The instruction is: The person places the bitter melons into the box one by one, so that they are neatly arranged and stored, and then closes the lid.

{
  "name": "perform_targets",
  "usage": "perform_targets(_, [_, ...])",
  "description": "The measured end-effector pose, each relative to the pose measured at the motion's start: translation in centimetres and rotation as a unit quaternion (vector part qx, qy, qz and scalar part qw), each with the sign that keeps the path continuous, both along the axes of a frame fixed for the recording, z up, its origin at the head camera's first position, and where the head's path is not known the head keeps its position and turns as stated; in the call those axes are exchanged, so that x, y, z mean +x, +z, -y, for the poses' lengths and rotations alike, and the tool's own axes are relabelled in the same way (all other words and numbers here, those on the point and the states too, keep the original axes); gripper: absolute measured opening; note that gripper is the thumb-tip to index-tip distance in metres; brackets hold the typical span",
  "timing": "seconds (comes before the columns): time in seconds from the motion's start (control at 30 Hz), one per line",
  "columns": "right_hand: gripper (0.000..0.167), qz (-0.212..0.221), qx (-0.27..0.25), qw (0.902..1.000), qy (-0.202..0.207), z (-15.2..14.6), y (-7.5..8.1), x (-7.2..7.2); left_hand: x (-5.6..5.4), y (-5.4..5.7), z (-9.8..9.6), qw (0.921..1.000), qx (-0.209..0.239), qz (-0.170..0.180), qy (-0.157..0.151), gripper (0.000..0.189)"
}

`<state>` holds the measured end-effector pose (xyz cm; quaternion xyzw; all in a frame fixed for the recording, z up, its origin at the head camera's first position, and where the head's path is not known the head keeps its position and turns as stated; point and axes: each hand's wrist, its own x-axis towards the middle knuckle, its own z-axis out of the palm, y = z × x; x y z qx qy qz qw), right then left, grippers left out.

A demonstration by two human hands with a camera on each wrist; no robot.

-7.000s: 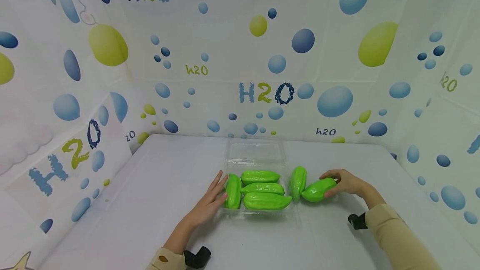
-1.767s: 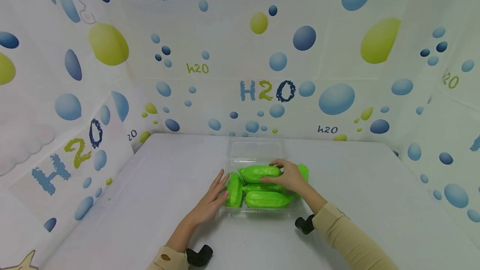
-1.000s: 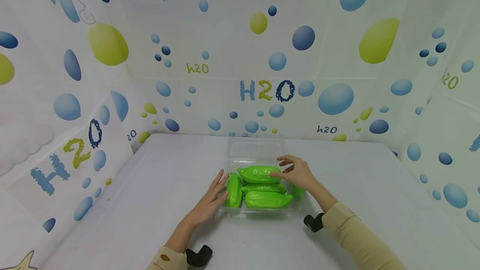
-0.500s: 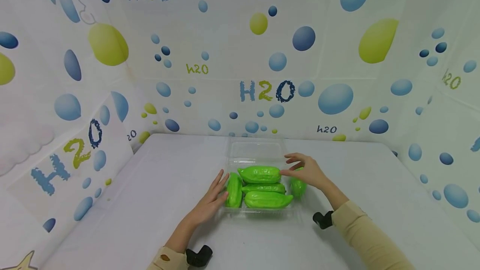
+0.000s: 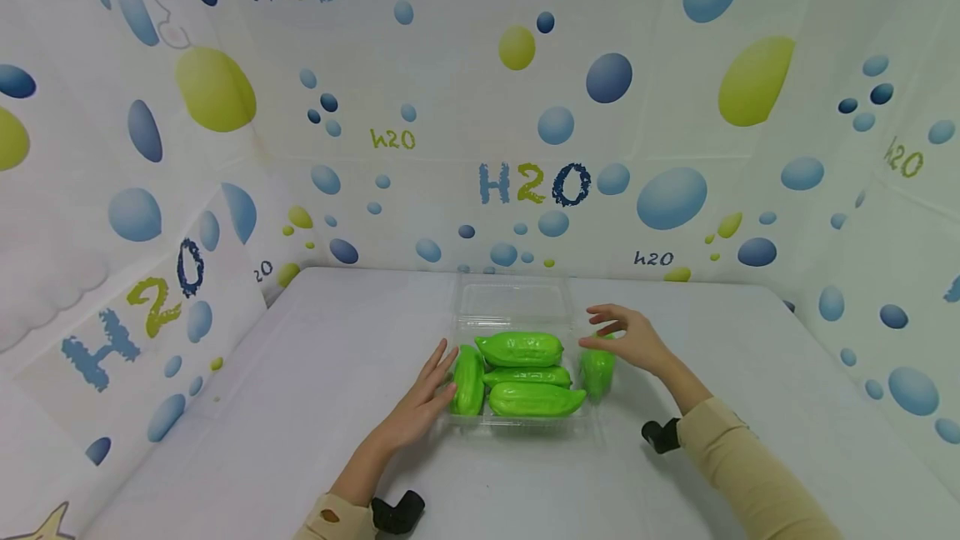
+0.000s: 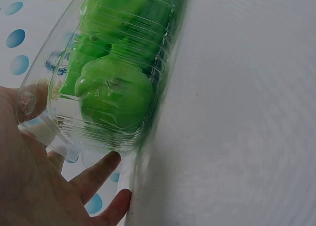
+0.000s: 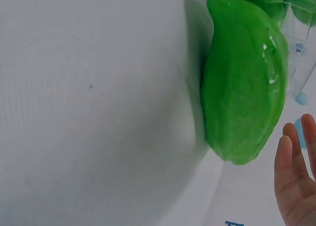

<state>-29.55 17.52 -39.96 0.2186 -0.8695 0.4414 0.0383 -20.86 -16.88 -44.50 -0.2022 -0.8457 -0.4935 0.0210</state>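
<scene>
Several glossy green, ridged, elongated fruits, kind unclear, lie in a clear plastic clamshell box (image 5: 525,422). One fruit (image 5: 468,380) stands lengthwise at the left; others, including the rear fruit (image 5: 519,349), lie crosswise. My left hand (image 5: 420,408) rests along the box's left side with straight fingers; in the left wrist view its fingers (image 6: 98,174) touch or nearly touch the clear wall. Outside the box, right of it, lies another green fruit (image 5: 597,373), large in the right wrist view (image 7: 244,82). My right hand (image 5: 628,342) hovers above its far end, fingers spread, holding nothing.
The box's clear lid (image 5: 513,300) lies folded back behind it. Everything stands on a white-covered table (image 5: 300,407). A white curtain (image 5: 420,65) with blue and green dots surrounds the table. Black wrist devices (image 5: 397,513) sit at both cuffs.
My right hand brought a green fruit from the table into the box's rear row, let go of it, and moved right, over the remaining outside fruit. The left hand has stayed put.
</scene>
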Motion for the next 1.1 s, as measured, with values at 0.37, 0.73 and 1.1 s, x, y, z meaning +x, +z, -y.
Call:
perform_targets(0.37, [0.055, -0.019, 0.012, 0.9994, -0.025, -1.3, -1.5, -1.4, 1.9, 3.1, -0.8, 0.9999, -0.002, 0.017, -0.003, 0.052])
perform_targets(0.73, [0.058, 0.006, 0.034, 0.9984, -0.044, -2.1, -2.5, -2.6, 0.3, 0.3, -0.2, 0.9999, -0.001, 0.003, 0.010, 0.052])
perform_targets(1.1, [0.065, 0.099, 0.052, 0.9929, -0.041, -2.5, -2.9, -2.9, 1.9, 3.4, -0.7, 0.9997, -0.016, 0.020, -0.004, 0.052])
